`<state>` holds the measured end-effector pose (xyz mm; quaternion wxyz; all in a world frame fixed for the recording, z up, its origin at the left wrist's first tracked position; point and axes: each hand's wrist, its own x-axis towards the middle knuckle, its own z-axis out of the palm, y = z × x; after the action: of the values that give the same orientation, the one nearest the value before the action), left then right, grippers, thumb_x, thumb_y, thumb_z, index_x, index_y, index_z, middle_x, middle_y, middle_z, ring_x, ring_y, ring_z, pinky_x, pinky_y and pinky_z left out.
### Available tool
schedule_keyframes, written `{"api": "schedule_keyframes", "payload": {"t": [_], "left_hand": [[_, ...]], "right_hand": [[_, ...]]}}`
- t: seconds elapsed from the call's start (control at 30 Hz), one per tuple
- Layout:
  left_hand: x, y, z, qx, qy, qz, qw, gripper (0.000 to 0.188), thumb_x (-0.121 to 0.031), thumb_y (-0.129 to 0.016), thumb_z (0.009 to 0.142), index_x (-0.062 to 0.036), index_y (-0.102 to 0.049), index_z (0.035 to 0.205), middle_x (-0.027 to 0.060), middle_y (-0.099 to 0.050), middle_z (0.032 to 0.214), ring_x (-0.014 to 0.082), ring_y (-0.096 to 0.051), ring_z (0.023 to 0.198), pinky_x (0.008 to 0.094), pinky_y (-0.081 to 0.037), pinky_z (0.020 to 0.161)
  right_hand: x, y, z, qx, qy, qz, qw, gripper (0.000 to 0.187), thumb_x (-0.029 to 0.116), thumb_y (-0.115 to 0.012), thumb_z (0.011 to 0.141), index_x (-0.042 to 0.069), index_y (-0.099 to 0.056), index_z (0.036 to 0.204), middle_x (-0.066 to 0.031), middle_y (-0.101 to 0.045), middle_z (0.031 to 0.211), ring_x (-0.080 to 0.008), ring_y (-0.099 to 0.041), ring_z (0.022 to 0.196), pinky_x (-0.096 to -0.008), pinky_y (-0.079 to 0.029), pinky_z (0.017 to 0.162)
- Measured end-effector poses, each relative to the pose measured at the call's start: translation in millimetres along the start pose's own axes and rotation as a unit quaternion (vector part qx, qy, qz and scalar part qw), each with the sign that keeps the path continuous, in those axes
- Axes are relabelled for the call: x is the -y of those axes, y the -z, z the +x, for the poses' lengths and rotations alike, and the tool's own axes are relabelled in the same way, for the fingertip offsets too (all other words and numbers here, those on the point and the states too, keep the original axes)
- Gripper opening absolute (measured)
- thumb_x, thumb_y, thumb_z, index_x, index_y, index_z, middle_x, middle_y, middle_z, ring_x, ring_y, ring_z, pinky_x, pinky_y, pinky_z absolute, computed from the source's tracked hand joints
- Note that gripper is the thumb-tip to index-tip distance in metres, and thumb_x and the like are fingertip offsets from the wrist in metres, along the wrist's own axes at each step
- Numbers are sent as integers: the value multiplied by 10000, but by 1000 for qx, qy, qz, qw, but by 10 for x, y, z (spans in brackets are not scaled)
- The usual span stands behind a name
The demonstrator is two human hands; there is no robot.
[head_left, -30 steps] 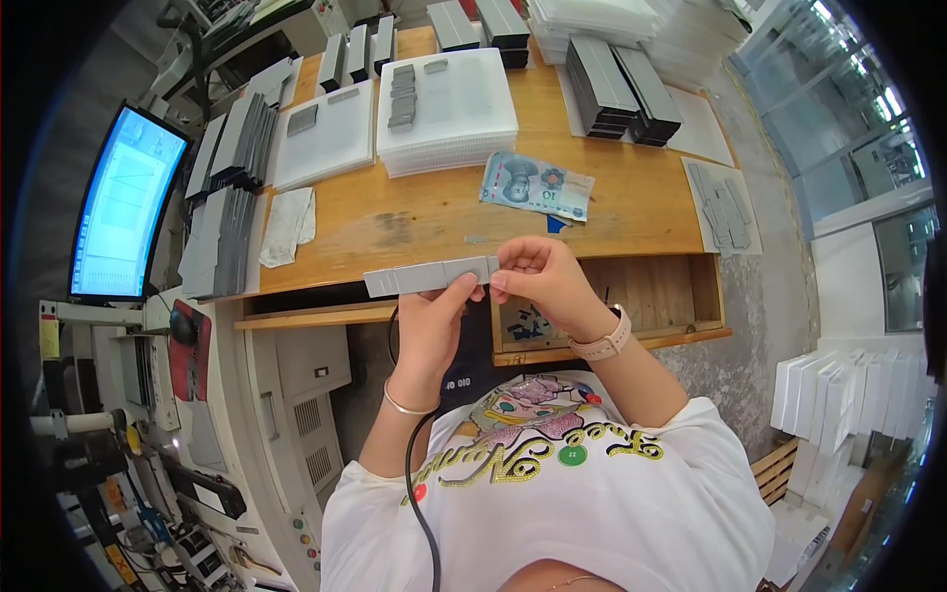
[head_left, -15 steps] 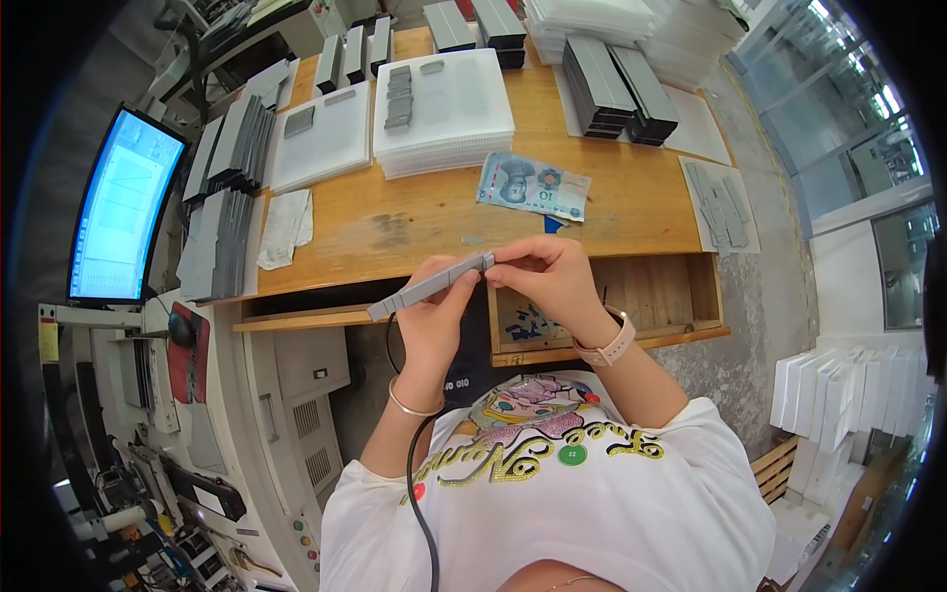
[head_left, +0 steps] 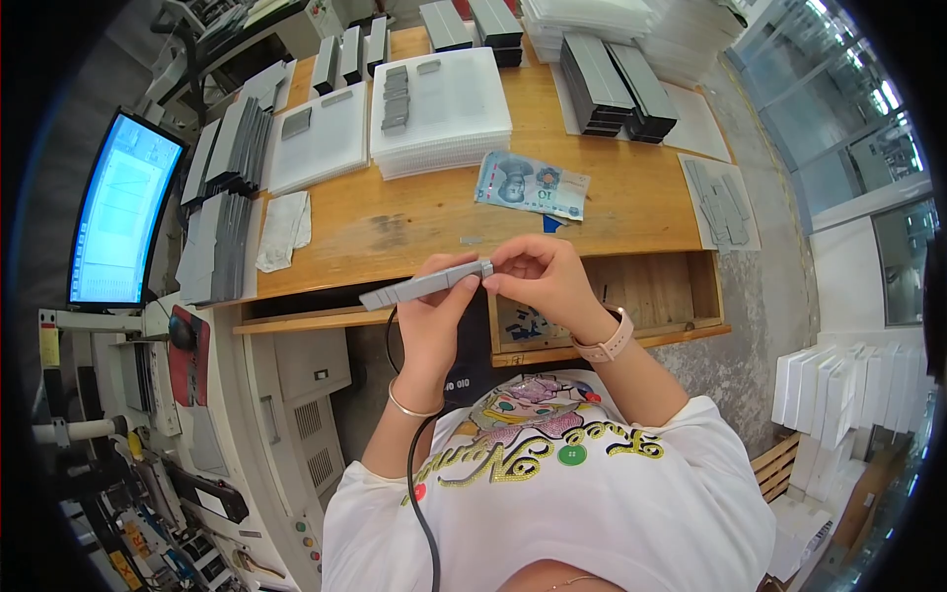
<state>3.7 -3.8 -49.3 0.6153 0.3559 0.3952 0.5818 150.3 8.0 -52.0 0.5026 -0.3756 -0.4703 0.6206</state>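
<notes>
My left hand (head_left: 434, 326) is closed around a row of thin flat grey strips (head_left: 414, 286), with the thumb lying along the near edge. The row points out to the left past the fingers, and its segments look fanned or stepped. At its right end, my right hand (head_left: 548, 281) pinches between thumb and fingertips; the fingers partly hide that end. Both hands are above the front edge of the wooden table, beside the open drawer (head_left: 695, 286). Beyond them lie a small grey piece (head_left: 472, 240) and a blue banknote (head_left: 531, 185).
White sheet stacks (head_left: 444, 128) carry small grey pieces. Grey blocks (head_left: 597, 84) stand at the back, and grey strip bundles (head_left: 217, 247) at the left beside a white cloth (head_left: 284, 232). A lit monitor (head_left: 126, 207) stands far left. Loose grey strips (head_left: 718, 202) lie on paper at right.
The grey strips' left end has shifted slightly left, and the row lies a little flatter. My right fingers have moved slightly at the right end; both hands stay nearly in place.
</notes>
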Motion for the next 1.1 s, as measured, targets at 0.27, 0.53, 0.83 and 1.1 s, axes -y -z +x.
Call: {"api": "schedule_keyframes", "payload": {"t": [0.27, 0.53, 0.83, 1.1], "left_hand": [[32, 153, 20, 2, 45, -40, 998, 158, 37, -573, 752, 26, -560, 910, 64, -579, 804, 123, -528, 677, 221, -409, 602], [25, 269, 115, -15, 53, -93, 994, 147, 42, -563, 761, 29, -542, 906, 72, -574, 796, 132, -516, 653, 244, -418, 603], [29, 383, 225, -20, 28, -155, 987, 132, 50, -545, 778, 12, -526, 903, 65, -561, 793, 131, -511, 667, 248, -416, 609], [-13, 486, 288, -49, 11, -152, 987, 142, 63, -523, 788, 13, -521, 920, 66, -543, 800, 135, -493, 671, 261, -419, 635]], "right_hand": [[29, -35, 62, 36, -85, 69, 993, 165, -18, -637, 733, -19, -546, 871, -75, -612, 782, -115, -600, 672, -212, -493, 627], [3, -137, 210, 44, -104, 65, 991, 154, -15, -625, 744, -19, -545, 874, -80, -610, 775, -131, -603, 664, -229, -500, 622], [146, -130, 493, -13, -10, -46, 999, 155, 16, -633, 747, 16, -525, 858, 1, -553, 754, -71, -542, 679, -209, -453, 607], [668, 54, 1878, -45, 246, -549, 798, 195, 111, -621, 644, 21, -567, 808, -76, -549, 736, -178, -519, 651, -278, -432, 613]]}}
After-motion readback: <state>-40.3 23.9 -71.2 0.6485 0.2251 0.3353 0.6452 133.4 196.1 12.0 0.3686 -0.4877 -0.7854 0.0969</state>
